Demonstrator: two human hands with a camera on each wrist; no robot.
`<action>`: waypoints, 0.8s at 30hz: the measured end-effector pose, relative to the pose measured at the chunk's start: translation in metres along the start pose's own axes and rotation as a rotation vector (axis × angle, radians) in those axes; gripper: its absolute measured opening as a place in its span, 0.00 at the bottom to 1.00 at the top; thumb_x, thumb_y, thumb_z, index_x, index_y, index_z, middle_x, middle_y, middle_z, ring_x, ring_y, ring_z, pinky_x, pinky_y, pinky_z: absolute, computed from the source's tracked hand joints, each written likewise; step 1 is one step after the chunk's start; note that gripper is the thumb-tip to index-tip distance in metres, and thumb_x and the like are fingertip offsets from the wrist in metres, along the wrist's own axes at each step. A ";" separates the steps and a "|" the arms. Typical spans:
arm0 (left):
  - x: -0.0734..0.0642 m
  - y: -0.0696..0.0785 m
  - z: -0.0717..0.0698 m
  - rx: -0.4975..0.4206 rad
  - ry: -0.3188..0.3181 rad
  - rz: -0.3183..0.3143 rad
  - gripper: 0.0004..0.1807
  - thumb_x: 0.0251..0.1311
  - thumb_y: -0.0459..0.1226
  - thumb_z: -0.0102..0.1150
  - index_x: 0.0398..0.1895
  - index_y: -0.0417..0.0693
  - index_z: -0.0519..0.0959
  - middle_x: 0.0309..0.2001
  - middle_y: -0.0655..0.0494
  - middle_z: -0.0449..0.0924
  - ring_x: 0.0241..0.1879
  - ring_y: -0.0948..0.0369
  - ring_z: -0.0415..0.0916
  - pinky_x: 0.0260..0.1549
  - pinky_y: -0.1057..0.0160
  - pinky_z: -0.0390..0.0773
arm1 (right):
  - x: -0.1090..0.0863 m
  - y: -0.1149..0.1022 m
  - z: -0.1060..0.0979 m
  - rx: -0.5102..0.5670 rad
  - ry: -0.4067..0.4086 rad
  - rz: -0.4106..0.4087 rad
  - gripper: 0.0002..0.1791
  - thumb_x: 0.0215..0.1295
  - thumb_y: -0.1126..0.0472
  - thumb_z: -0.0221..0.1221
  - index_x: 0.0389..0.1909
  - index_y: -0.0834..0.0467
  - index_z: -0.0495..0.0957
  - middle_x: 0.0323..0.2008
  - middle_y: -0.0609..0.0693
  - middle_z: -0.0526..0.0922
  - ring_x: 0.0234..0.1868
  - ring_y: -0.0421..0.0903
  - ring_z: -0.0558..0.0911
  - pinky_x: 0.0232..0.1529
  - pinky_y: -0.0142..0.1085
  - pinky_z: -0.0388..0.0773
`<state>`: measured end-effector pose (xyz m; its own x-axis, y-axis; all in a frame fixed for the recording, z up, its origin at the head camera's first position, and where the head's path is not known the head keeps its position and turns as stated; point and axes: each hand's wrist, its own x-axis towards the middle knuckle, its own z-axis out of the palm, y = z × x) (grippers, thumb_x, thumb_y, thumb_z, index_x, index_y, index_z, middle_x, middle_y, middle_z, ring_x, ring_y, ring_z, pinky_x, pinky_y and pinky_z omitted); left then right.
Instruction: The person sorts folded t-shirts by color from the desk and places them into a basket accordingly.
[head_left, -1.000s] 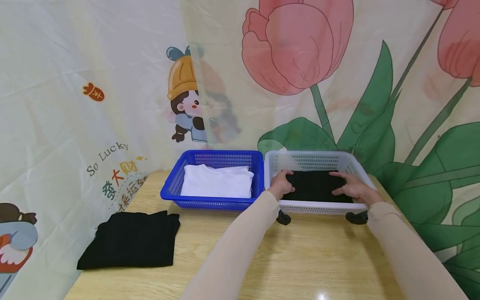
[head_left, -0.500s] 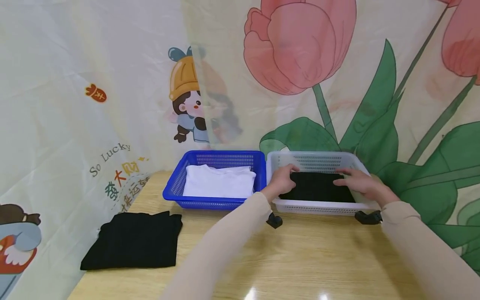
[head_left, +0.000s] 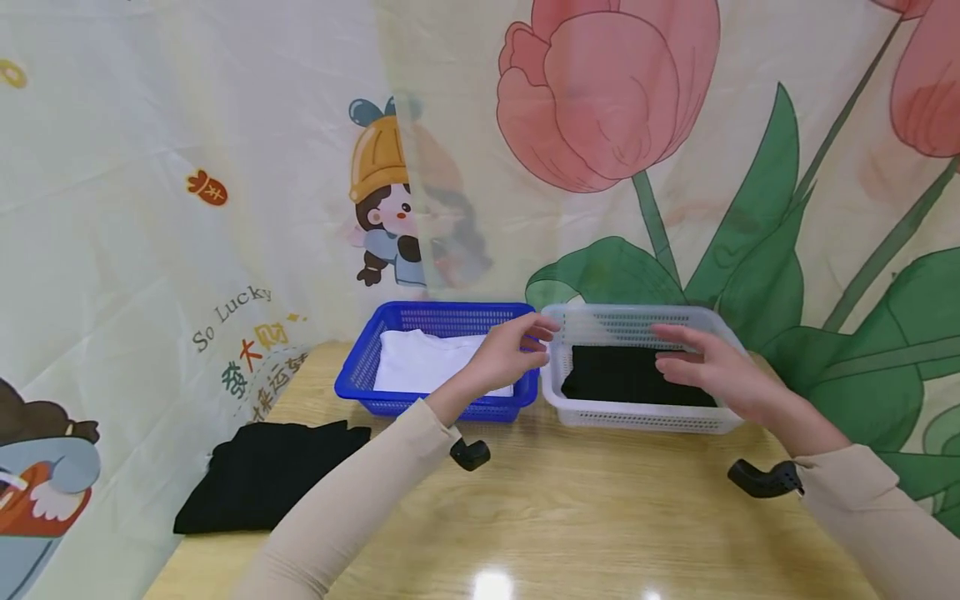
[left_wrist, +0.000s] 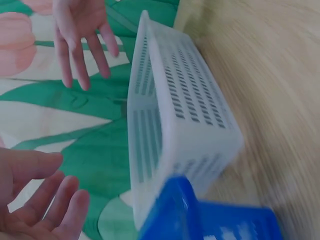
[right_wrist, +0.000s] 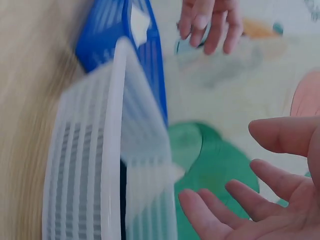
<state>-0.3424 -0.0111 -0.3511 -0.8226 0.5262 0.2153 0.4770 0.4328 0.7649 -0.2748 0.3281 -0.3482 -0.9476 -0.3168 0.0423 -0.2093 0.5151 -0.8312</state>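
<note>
Folded black cloth lies in the white plastic basket. My right hand hovers over that basket's right side, fingers spread and holding nothing. Above the right rim of the blue basket is my left hand, its fingers loosely bent with nothing in them. A folded white garment lies in the blue basket, partly hidden by the left hand. In the left wrist view the left hand is apart from both baskets. The right wrist view shows the right hand beside the white basket with its fingers apart.
A second folded black garment lies on the wooden table at the left, partly covered by the left sleeve. The two baskets stand side by side against a printed curtain. Black wrist cameras hang below both wrists.
Both hands have left the black cloth in the white basket and risen. The left hand has moved left over the blue basket; the right has drawn back to the right.
</note>
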 end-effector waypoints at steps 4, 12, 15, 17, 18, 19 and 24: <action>-0.027 -0.014 -0.020 -0.006 0.004 -0.020 0.22 0.72 0.33 0.67 0.66 0.54 0.79 0.60 0.54 0.84 0.57 0.57 0.83 0.53 0.59 0.85 | -0.009 -0.014 0.018 0.112 -0.036 -0.055 0.38 0.82 0.58 0.58 0.83 0.65 0.53 0.81 0.68 0.57 0.75 0.70 0.67 0.60 0.34 0.82; -0.085 -0.044 -0.066 -0.034 0.044 -0.075 0.22 0.72 0.37 0.68 0.66 0.58 0.79 0.60 0.56 0.83 0.58 0.56 0.83 0.56 0.52 0.85 | -0.019 -0.021 0.065 0.255 -0.109 -0.061 0.35 0.79 0.61 0.60 0.81 0.62 0.59 0.80 0.66 0.61 0.73 0.70 0.71 0.61 0.45 0.83; -0.101 -0.050 -0.083 -0.035 0.058 -0.089 0.22 0.72 0.39 0.68 0.67 0.58 0.78 0.60 0.55 0.83 0.60 0.54 0.82 0.56 0.51 0.84 | -0.020 -0.021 0.085 0.319 -0.163 -0.034 0.36 0.79 0.61 0.61 0.81 0.61 0.58 0.78 0.67 0.62 0.71 0.67 0.73 0.62 0.49 0.83; -0.111 -0.054 -0.093 -0.027 0.071 -0.101 0.23 0.72 0.40 0.69 0.67 0.58 0.78 0.61 0.54 0.83 0.60 0.53 0.82 0.57 0.50 0.84 | -0.019 -0.022 0.100 0.348 -0.197 -0.022 0.36 0.80 0.59 0.60 0.82 0.61 0.58 0.78 0.68 0.62 0.70 0.65 0.75 0.62 0.50 0.83; -0.116 -0.056 -0.098 -0.021 0.079 -0.099 0.23 0.72 0.40 0.69 0.68 0.57 0.78 0.62 0.53 0.83 0.61 0.53 0.82 0.57 0.50 0.84 | -0.018 -0.022 0.107 0.366 -0.215 -0.018 0.36 0.80 0.59 0.59 0.82 0.61 0.57 0.77 0.69 0.62 0.70 0.64 0.75 0.62 0.51 0.82; -0.121 -0.059 -0.103 -0.018 0.089 -0.105 0.24 0.71 0.40 0.69 0.68 0.56 0.77 0.62 0.53 0.82 0.61 0.52 0.82 0.57 0.49 0.84 | -0.017 -0.021 0.114 0.388 -0.234 -0.016 0.36 0.80 0.59 0.59 0.82 0.62 0.56 0.77 0.69 0.62 0.71 0.66 0.74 0.62 0.51 0.82; -0.150 -0.081 -0.127 -0.005 0.119 -0.136 0.26 0.72 0.41 0.68 0.71 0.53 0.75 0.66 0.49 0.80 0.63 0.50 0.80 0.59 0.48 0.83 | -0.008 -0.022 0.151 0.491 -0.302 0.013 0.36 0.81 0.60 0.58 0.82 0.64 0.54 0.78 0.70 0.59 0.72 0.66 0.72 0.64 0.56 0.80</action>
<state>-0.2964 -0.2182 -0.3679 -0.9102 0.3731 0.1800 0.3580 0.4902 0.7947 -0.2263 0.1995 -0.4139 -0.8231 -0.5635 -0.0700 0.0069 0.1135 -0.9935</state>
